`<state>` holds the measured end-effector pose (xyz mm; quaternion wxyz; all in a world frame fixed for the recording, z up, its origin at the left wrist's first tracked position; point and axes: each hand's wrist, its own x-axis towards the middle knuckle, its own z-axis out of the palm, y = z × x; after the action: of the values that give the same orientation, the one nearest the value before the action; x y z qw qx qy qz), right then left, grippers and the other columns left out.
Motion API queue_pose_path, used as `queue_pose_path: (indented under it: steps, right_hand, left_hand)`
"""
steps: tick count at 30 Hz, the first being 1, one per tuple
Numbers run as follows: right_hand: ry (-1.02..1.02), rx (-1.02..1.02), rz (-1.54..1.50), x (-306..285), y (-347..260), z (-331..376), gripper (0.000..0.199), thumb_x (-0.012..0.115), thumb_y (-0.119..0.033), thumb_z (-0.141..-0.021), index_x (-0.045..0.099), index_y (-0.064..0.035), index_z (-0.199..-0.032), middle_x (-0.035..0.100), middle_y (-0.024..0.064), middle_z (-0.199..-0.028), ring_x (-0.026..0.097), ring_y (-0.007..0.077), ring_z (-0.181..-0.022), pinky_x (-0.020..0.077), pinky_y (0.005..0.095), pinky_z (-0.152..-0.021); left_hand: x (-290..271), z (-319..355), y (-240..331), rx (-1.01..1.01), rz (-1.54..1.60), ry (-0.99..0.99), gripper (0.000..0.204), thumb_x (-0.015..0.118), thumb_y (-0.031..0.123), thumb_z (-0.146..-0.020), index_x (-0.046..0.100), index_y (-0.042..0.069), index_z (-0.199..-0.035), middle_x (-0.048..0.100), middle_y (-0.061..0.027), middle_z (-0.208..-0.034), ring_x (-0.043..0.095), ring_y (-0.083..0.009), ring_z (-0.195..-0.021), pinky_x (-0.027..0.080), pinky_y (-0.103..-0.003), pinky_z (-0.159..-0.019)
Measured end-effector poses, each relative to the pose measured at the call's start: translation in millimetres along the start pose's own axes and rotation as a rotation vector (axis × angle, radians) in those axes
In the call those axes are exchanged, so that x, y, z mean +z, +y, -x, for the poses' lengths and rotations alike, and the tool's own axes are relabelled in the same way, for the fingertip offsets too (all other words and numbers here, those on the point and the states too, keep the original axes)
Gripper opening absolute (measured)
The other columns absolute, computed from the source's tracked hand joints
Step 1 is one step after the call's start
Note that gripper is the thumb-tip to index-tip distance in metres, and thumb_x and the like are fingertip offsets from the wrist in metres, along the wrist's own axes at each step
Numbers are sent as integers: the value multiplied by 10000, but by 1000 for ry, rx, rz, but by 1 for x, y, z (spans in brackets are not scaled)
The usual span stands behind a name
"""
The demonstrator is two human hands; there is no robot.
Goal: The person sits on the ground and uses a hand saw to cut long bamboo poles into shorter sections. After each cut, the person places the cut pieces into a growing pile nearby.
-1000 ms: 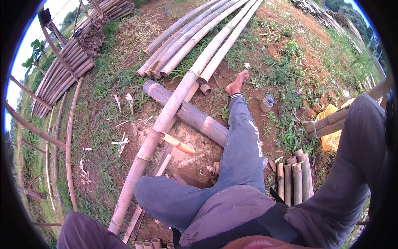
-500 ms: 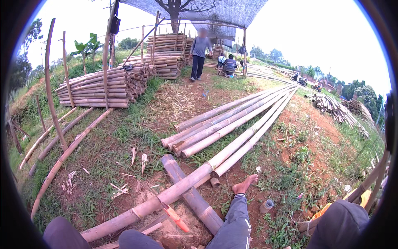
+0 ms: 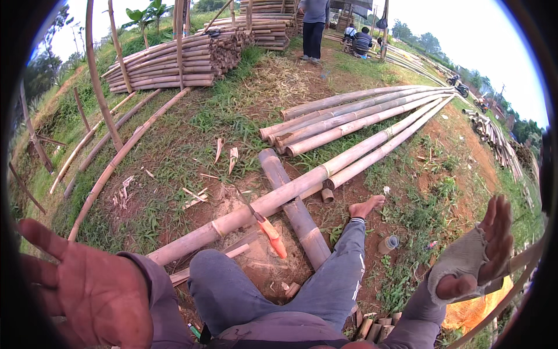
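Note:
My left hand (image 3: 96, 288) is bare, raised at the lower left with its palm up and fingers spread. On the right, my right hand (image 3: 474, 259) wears a worn, pale fingerless glove; its fingers stretch upward, holding nothing. Between them, apart from both hands, a long bamboo pole (image 3: 296, 188) lies across a thicker, darker bamboo piece (image 3: 285, 189). A saw with an orange handle (image 3: 272, 238) rests against the long pole, its narrow blade pointing up and away. My left knee is beside the pole's near end, and my bare right foot (image 3: 366, 207) is stretched out past the darker piece.
Several bamboo poles (image 3: 349, 119) lie fanned out ahead. Stacked bamboo (image 3: 168, 64) stands between stakes at the far left. A person (image 3: 314, 29) stands on the path; others sit farther back. A clear cup (image 3: 388, 244) and orange sheeting (image 3: 479, 305) are at the right.
Both my hands have come into view, raised and spread. The view has tipped downward, showing more of my lap. The standing person is nearer. The saw still rests on the pole.

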<state>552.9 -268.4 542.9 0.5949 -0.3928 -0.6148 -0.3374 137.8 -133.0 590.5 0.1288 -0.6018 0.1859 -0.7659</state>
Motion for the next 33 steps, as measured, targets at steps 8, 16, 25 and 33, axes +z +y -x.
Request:
queue_pose_path:
  steps: [8,16,25,33]
  right_hand:
    - [-1184,1500,846,-26,67,337,860,687,-456,-1010,436,141,-1576,592,405,-1460,537,485,-1455,487,503,-1161]
    - [-1176,1283,578,-1,-24,311,840,717,-477,-993,454,23,-1615,493,443,-1539,436,523,-1513,353,525,-1265]
    - [-85,1324,-1324,199,157,65,919,532,-687,-1069,371,2,-1656,459,216,-1648,511,366,-1475,458,508,-1198]
    - [-151,1182,-1372,365,242,-38,1158,569,-835,-965,279,17,-1692,426,212,-1662,490,356,-1467,408,499,-1215]
  left_hand:
    - [-89,208,54,-1605,84,-981,784,710,624,-985,633,-14,-1435,669,-181,-1408,627,-340,-1333,473,-445,-1153]
    - [-135,251,90,-2115,424,-445,814,583,665,-1053,603,-17,-1497,666,-140,-1429,615,-247,-1350,439,-388,-1194]
    - [-138,269,110,-2234,280,-142,818,540,638,-1082,519,-34,-1550,672,-168,-1420,649,-257,-1310,489,-409,-1169]
    - [-169,284,128,-2303,20,163,738,612,535,-1072,531,-51,-1514,677,-230,-1403,695,-310,-1255,562,-433,-1089]
